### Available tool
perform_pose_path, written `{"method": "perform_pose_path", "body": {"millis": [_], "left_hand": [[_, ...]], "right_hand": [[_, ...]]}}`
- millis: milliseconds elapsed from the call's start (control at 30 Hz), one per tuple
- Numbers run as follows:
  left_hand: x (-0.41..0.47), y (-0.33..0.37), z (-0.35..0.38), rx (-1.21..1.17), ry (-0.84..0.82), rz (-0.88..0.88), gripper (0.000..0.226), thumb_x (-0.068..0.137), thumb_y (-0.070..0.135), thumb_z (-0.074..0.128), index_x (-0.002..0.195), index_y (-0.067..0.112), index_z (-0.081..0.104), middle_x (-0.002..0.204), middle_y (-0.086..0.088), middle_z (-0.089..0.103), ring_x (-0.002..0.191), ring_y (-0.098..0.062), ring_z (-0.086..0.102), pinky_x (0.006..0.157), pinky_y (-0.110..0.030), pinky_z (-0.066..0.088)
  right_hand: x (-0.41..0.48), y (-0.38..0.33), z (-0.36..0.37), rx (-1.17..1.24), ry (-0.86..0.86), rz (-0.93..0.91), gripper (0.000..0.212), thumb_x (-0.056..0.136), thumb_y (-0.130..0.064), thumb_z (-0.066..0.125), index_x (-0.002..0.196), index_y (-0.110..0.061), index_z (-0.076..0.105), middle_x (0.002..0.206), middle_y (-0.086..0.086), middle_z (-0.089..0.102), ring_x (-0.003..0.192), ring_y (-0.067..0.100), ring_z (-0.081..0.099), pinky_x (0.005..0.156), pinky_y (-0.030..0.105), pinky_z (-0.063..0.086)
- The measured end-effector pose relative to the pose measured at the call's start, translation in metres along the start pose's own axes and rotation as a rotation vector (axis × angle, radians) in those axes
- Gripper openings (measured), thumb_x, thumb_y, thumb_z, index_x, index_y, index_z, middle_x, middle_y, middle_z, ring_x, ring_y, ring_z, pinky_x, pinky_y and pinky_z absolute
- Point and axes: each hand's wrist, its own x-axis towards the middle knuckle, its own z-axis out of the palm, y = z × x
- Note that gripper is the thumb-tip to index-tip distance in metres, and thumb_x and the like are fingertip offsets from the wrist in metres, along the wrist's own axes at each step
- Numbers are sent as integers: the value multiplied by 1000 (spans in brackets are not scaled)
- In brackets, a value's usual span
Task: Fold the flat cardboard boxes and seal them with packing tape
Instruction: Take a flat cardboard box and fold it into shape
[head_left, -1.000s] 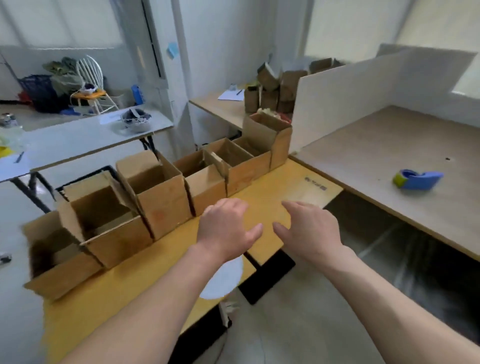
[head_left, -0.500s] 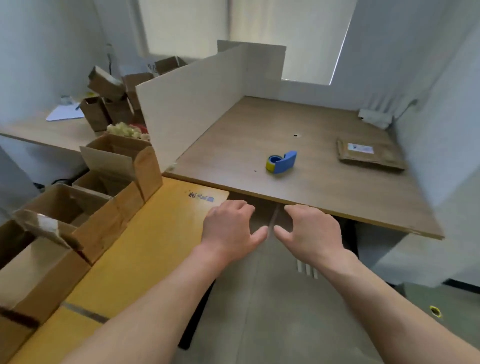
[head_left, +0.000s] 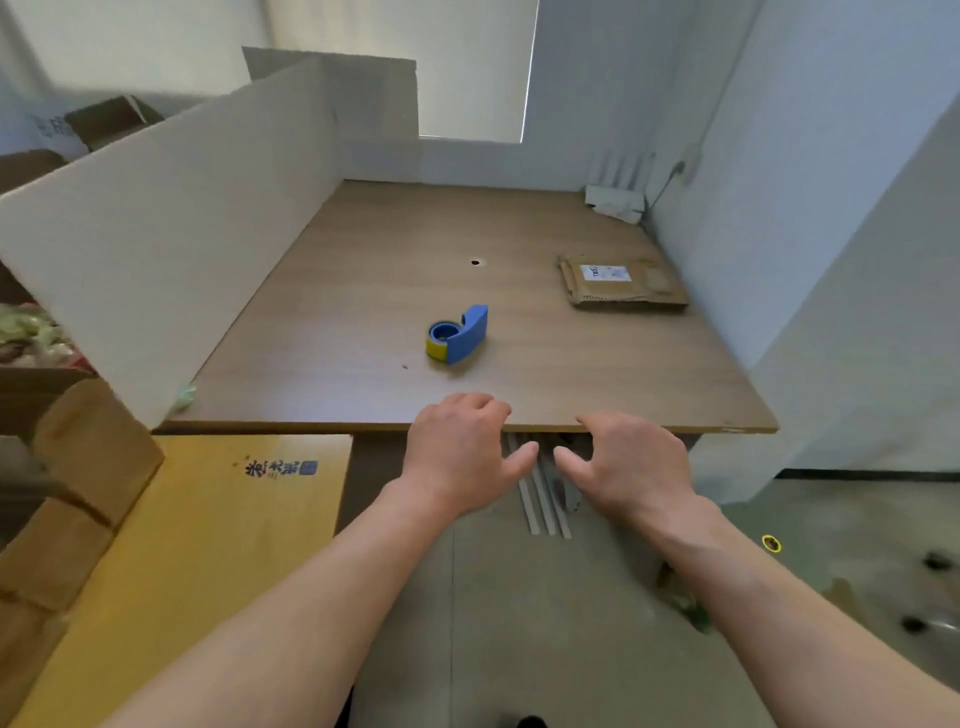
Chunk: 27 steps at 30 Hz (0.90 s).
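A blue and yellow tape dispenser (head_left: 458, 335) sits on the wooden desk (head_left: 363, 291), a short way beyond its front edge. A flat folded cardboard box (head_left: 623, 283) with a white label lies at the desk's far right. My left hand (head_left: 460, 452) and my right hand (head_left: 631, 462) hover palm down at the desk's front edge, fingers loosely curled, holding nothing. Both are nearer to me than the dispenser. Folded brown boxes (head_left: 78, 467) show at the left edge, partly cut off.
A white partition board (head_left: 171, 234) stands along the desk's left side. A yellow table (head_left: 197, 545) lies lower left. White walls close the desk's back and right. Grey floor (head_left: 545, 623) is below my arms, with small dark items at the lower right.
The view has swung right, from the row of open boxes on the yellow table to the wooden desk. The dispenser and flat box now lie ahead. My hands stayed empty in front of me.
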Motion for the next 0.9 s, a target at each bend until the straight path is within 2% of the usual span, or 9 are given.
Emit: {"method": "perform_pose_path", "body": {"millis": [67,400,633,900], "left_hand": [[25,0,13,3,-29,12,56,88,66,46,120,24,63,120,8,64,112,-14,57,87,-33,49],[186,21,80,53,-201,-5,60,88,67,46,125,22,61,126,6,63,119,-17,55,89,-34,46],[282,29,115,96,-257,-56,64,87,71,43,129,25,59,132,6,60,124,-17,51,93,-36,44],[375,25,159,81,-287,16,67,85,73,42,128,24,59,132,5,59,125,-19,50,99,-38,43]], "right_hand": [[22,8,6,1,-14,34,47,88,-59,50,113,-22,65,108,-2,70,102,24,64,77,34,51],[167,100,37,35,-184,88,56,90,-60,47,133,-25,56,133,1,62,120,25,58,94,39,50],[257,155,41,-30,-271,82,58,89,-63,47,133,-27,55,132,1,62,121,25,58,95,41,49],[342,192,50,-63,-307,172,61,84,-66,47,130,-27,58,128,0,64,117,26,59,92,40,48]]}}
